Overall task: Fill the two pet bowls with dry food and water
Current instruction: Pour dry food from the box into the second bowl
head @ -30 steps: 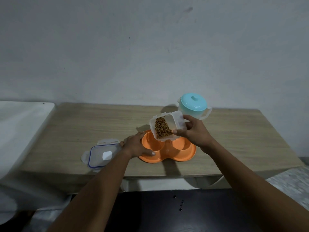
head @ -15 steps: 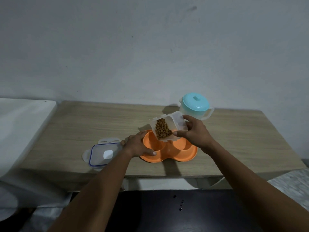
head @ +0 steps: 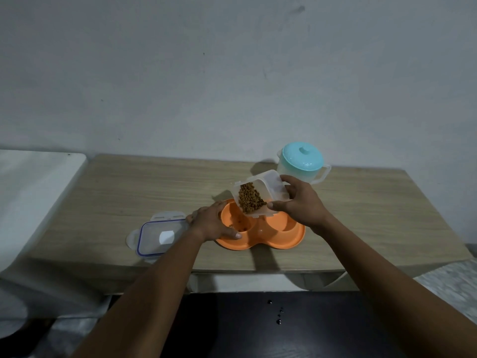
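Observation:
An orange double pet bowl lies near the front edge of the wooden table. My left hand grips its left rim. My right hand holds a clear plastic container of brown dry food, tilted mouth-down over the left bowl. A few kibbles lie in the left bowl. The right bowl looks empty. A clear pitcher with a turquoise lid stands behind the bowls.
The container's lid, clear with a blue seal, lies flat left of the bowl, next to my left hand. A white surface adjoins the table on the left. A wall rises close behind the table. A dark surface lies below the front edge.
My right hand has tilted the container further, and the food has slid toward its mouth. A few kibbles now lie in the left bowl. My left hand stays on the rim.

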`<action>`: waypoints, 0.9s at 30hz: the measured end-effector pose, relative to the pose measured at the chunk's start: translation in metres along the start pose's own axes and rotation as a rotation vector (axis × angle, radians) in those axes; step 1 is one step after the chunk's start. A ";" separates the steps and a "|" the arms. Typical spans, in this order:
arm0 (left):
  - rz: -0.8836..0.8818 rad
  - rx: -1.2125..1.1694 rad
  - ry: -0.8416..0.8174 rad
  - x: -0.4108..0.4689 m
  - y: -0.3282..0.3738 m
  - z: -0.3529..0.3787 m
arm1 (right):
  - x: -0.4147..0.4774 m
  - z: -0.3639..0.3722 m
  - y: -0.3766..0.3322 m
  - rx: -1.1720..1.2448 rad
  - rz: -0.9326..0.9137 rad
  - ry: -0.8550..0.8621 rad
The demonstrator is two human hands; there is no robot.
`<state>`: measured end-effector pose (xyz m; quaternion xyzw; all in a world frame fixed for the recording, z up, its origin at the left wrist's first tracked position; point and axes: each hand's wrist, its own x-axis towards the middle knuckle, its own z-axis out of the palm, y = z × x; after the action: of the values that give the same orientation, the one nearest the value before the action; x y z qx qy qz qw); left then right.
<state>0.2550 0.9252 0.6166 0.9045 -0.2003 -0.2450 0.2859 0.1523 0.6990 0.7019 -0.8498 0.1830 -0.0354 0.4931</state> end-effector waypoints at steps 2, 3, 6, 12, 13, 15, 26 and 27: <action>0.007 -0.016 0.006 -0.001 0.001 0.000 | 0.000 0.000 0.000 -0.001 0.003 0.003; 0.011 -0.032 0.002 -0.002 0.001 0.000 | 0.000 0.000 0.000 -0.003 0.004 0.004; 0.016 -0.084 -0.011 -0.001 0.000 0.001 | 0.000 0.000 0.001 -0.017 -0.002 0.004; 0.013 -0.065 -0.011 -0.003 0.001 -0.001 | 0.003 0.001 -0.002 -0.025 -0.012 0.003; 0.009 -0.053 -0.004 -0.004 0.002 -0.001 | 0.003 0.001 -0.003 -0.024 -0.011 0.000; 0.003 -0.043 -0.002 -0.006 0.003 -0.002 | 0.004 0.001 -0.004 -0.017 -0.011 -0.001; -0.006 0.003 -0.009 -0.010 0.006 -0.005 | 0.010 0.000 0.000 0.042 0.015 -0.003; -0.008 0.007 -0.011 -0.009 0.005 -0.005 | 0.010 0.000 0.000 0.043 0.014 -0.001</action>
<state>0.2495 0.9276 0.6263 0.9050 -0.1989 -0.2504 0.2805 0.1611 0.6953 0.7007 -0.8376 0.1880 -0.0354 0.5117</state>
